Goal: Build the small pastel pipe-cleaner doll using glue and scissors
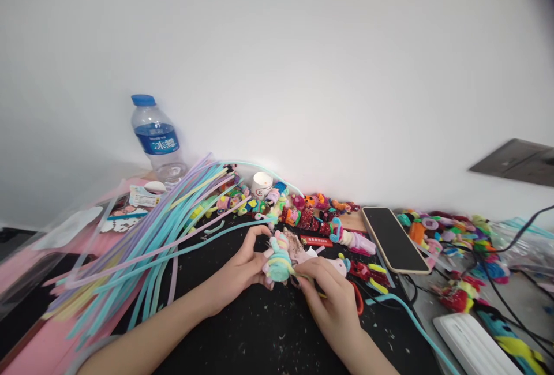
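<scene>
chenille figure (279,262) left of the phone (392,239): your left grip (240,271) pinches it steady, right grip (331,300) pinches its loose stem (303,276).

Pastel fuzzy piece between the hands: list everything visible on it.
The fuzzy piece is a small wound lump of what look like chenille stems, in soft pastel bands: pink and yellow on top, teal and green below. It sits low over the black mat. The left hand grips its left side with the fingertips. The right hand pinches a yellow-green stem that trails from its lower right. Its underside is hidden.
</scene>
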The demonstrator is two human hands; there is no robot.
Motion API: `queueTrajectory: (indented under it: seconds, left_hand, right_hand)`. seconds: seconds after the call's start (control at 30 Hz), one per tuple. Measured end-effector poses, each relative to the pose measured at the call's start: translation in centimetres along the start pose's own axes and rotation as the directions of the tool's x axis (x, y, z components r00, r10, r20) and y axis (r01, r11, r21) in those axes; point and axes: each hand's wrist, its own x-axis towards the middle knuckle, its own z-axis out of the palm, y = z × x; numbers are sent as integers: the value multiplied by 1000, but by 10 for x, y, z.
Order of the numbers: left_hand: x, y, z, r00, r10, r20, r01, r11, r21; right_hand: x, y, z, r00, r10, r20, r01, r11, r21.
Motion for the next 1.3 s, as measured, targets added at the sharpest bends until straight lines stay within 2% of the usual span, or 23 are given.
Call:
queueTrajectory:
  seconds: [0.37, 0.6, 0.9, 1.3]
  left_hand:
    - [0, 8, 5, 991, 19, 131, -24, 999, 35]
    - [-4, 12, 11, 997, 40, 70, -56, 971, 234]
    - [-9, 8, 12, 990, 118, 82, -141, 903, 406]
    - [-9, 6, 10, 989, 124, 80, -147, 855, 497]
  right_hand:
    - [2, -1, 0, 999, -26, -20, 26, 999, -22]
    - [4, -3, 0, 998, -35, -43, 35, 999, -5]
    - [2, -3, 0, 999, -11, -33, 11, 1000, -18]
    - [3, -1, 1, 1000, -14, 2, 14, 999, -35]
